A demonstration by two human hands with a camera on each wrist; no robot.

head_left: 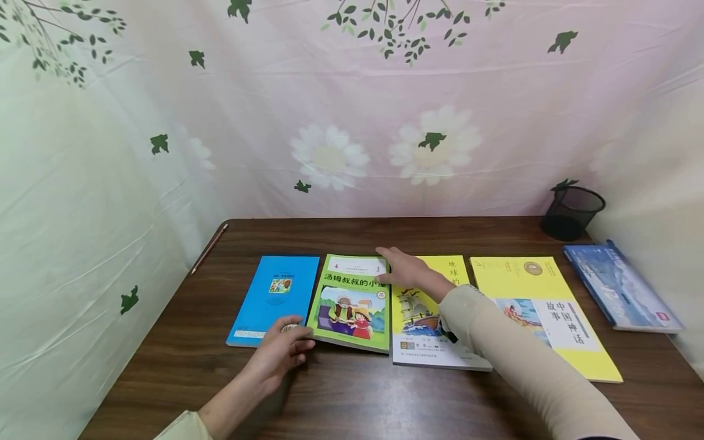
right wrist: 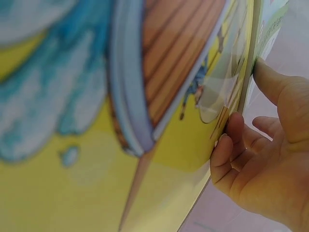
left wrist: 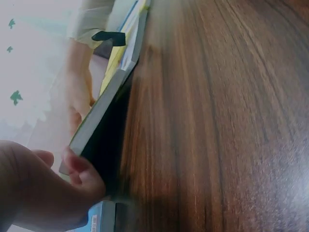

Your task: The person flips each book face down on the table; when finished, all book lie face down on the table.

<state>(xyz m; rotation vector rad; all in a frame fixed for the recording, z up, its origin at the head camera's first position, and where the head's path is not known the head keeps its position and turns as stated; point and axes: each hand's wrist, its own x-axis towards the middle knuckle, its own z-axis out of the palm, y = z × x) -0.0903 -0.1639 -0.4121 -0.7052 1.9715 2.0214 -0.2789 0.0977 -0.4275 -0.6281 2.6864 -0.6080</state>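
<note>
Between my hands lies the green book [head_left: 349,315]. My left hand [head_left: 282,353] pinches its near corner, lifted off the counter [head_left: 341,397]; whether my right hand [head_left: 409,270] grips its far edge, I can't tell. Probably light, bendy, slick-covered: best held by opposite edges.

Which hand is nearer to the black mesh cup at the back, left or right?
Right. The right hand is at the back right corner of the green book, left of the cup; the left hand is farther left, at that book's front left corner.
</note>
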